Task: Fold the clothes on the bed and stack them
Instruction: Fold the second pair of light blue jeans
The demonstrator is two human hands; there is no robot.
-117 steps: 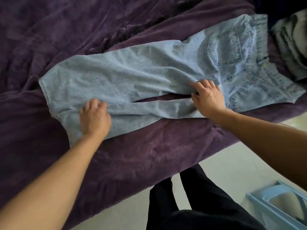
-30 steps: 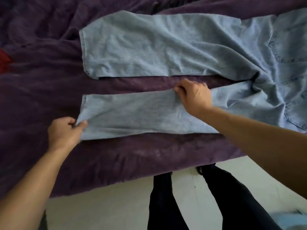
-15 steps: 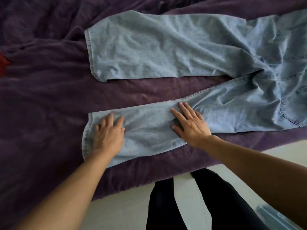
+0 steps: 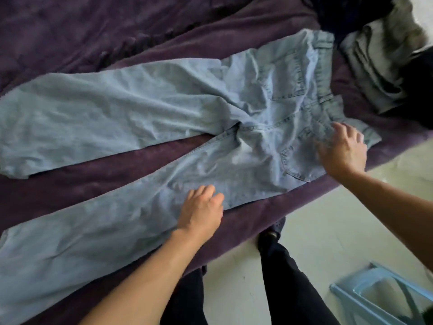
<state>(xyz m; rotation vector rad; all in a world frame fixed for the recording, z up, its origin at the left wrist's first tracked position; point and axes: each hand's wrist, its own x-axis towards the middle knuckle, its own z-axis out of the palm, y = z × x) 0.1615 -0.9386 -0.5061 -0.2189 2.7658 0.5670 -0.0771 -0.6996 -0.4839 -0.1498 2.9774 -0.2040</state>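
Light blue jeans lie spread on the purple bed cover, back pockets up, both legs apart and running to the left, waistband at the right. My left hand rests on the thigh of the near leg, fingers loosely bent on the denim. My right hand lies on the seat by the near back pocket and waistband, fingers spread and blurred by motion. Neither hand plainly grips the cloth.
A pile of grey-green and dark clothes sits at the bed's far right corner. The bed edge runs diagonally in front of my dark-trousered legs. A light blue plastic stool stands on the pale floor at lower right.
Both hands have slid right along the near leg: the left from the hem end to the thigh, the right from mid-leg to the seat. The view has swung right, showing the waistband and clothes pile.
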